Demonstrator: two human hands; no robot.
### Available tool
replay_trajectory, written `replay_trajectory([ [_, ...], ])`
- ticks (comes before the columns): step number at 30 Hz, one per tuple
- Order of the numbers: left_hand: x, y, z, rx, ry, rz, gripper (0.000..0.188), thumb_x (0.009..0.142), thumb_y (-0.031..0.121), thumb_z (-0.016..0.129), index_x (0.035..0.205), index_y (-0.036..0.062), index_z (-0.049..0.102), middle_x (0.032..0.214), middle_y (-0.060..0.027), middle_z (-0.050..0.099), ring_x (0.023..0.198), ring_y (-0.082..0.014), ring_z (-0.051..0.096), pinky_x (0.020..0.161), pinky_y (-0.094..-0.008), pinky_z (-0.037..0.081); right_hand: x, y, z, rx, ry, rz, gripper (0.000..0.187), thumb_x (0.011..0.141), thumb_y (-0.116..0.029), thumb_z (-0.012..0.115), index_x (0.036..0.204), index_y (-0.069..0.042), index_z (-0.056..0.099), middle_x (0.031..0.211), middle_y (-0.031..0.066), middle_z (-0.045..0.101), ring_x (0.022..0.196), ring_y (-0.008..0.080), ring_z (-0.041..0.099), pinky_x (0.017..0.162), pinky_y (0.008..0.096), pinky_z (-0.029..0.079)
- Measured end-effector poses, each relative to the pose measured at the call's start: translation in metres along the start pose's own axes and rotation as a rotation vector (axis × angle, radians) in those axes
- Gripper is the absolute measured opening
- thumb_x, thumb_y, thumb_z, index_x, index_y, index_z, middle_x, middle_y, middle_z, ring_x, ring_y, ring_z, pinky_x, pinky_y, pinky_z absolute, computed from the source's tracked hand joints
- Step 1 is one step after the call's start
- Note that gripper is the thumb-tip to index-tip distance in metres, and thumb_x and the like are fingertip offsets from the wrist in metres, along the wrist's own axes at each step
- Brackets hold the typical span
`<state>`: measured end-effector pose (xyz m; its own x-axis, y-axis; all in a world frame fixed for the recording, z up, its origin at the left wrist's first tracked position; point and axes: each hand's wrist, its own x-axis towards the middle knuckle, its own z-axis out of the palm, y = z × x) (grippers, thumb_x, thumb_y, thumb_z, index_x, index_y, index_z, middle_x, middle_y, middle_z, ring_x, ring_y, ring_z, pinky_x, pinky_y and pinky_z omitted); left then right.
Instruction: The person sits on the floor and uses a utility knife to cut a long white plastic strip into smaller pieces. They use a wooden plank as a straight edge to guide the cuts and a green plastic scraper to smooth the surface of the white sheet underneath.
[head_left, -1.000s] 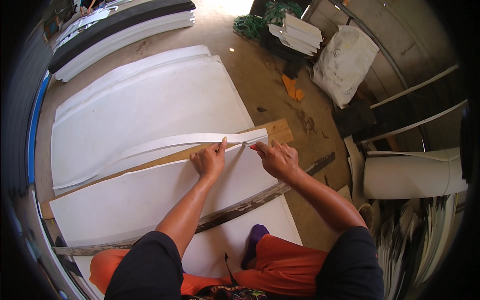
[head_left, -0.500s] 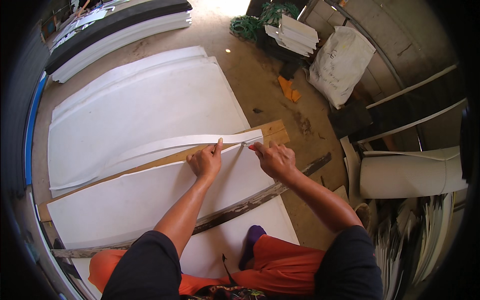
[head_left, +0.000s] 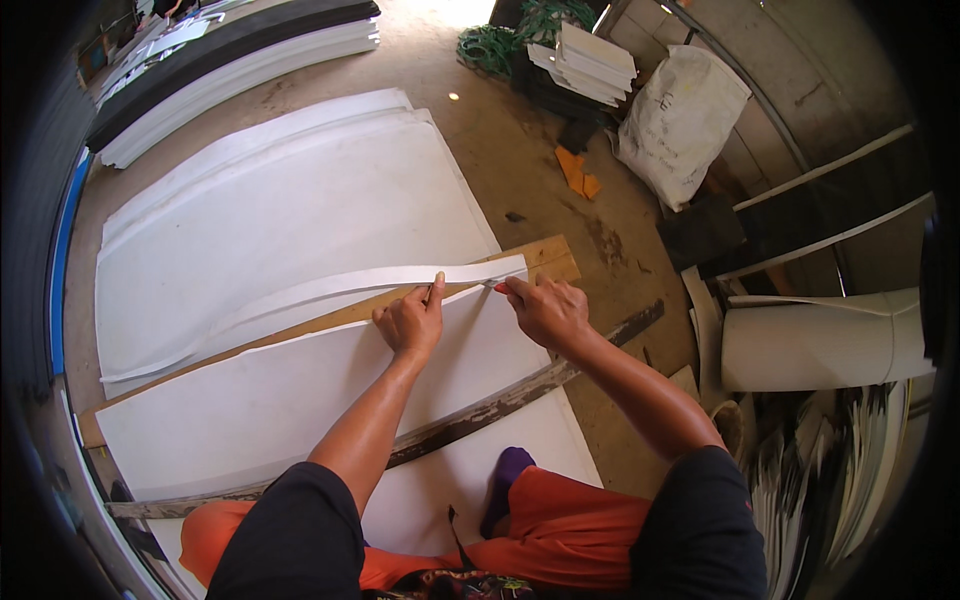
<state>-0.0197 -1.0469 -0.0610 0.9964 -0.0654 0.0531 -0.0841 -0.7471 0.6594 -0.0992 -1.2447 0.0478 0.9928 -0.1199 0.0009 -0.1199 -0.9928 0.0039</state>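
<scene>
A large white foam-like sheet (head_left: 290, 400) lies before me, with a long narrow white strip (head_left: 340, 282) parting from its far edge and curving up to the left. My right hand (head_left: 547, 312) is closed on a red-handled cutter (head_left: 501, 287); its blade meets the sheet near the right end, where strip and sheet join. Just left of the blade, my left hand (head_left: 410, 316) is closed, its thumb laid over the strip and its fingers curled at the edge. A brown wooden board (head_left: 548, 260) runs beneath the cut edge.
A worn wooden batten (head_left: 470, 422) lies across the sheet near my legs. Beyond the board are stacked white sheets (head_left: 290, 190). Further off stand a white sack (head_left: 683, 125), green netting (head_left: 490, 52) and a rolled white sheet (head_left: 810, 345). Offcuts (head_left: 865, 470) fill the lower right.
My right hand and the cutter have shifted very slightly to the left along the strip's edge. The left hand stays in place; the whole view has tilted a little.
</scene>
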Motion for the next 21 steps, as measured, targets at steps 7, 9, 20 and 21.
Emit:
replay_trajectory([
  [7, 0.002, -0.002, -0.004, 0.002, 0.000, 0.001, 0.057, 0.105, 0.061, 0.056, 0.079, 0.0161, 0.080, 0.061, -0.0064, 0.068, 0.065, -0.0275, 0.065, 0.087, -0.0427, 0.035, 0.000, 0.004, -0.013, 0.057, -0.047, 0.039, 0.022, 0.105, -0.033, 0.060, 0.113, -0.021, 0.076, 0.089, 0.0198, 0.071, 0.078, 0.0414, 0.073, 0.066, 0.0553, 0.056],
  [9, 0.003, -0.003, -0.004, 0.021, -0.013, -0.011, 0.057, 0.105, 0.061, 0.056, 0.080, 0.0159, 0.080, 0.061, -0.0064, 0.068, 0.065, -0.0273, 0.066, 0.086, -0.0427, 0.035, -0.002, 0.003, -0.017, 0.039, -0.056, 0.056, 0.022, 0.106, -0.033, 0.059, 0.114, -0.021, 0.076, 0.089, 0.0201, 0.071, 0.080, 0.0417, 0.074, 0.066, 0.0550, 0.056],
  [20, 0.000, 0.000, 0.004, -0.024, 0.005, -0.028, 0.063, 0.104, 0.066, 0.055, 0.081, 0.0127, 0.079, 0.066, -0.0084, 0.070, 0.072, -0.0283, 0.068, 0.094, -0.0449, 0.036, 0.004, 0.004, 0.007, 0.015, -0.049, 0.079, 0.024, 0.104, -0.036, 0.061, 0.121, -0.026, 0.076, 0.091, 0.0165, 0.072, 0.079, 0.0393, 0.074, 0.068, 0.0527, 0.057],
  [21, 0.000, 0.000, 0.002, -0.025, -0.006, -0.033, 0.062, 0.104, 0.066, 0.055, 0.082, 0.0127, 0.080, 0.066, -0.0084, 0.071, 0.072, -0.0283, 0.068, 0.094, -0.0448, 0.036, 0.005, 0.004, 0.003, 0.022, -0.064, 0.079, 0.025, 0.106, -0.037, 0.059, 0.118, -0.024, 0.076, 0.092, 0.0178, 0.072, 0.081, 0.0406, 0.074, 0.069, 0.0535, 0.057],
])
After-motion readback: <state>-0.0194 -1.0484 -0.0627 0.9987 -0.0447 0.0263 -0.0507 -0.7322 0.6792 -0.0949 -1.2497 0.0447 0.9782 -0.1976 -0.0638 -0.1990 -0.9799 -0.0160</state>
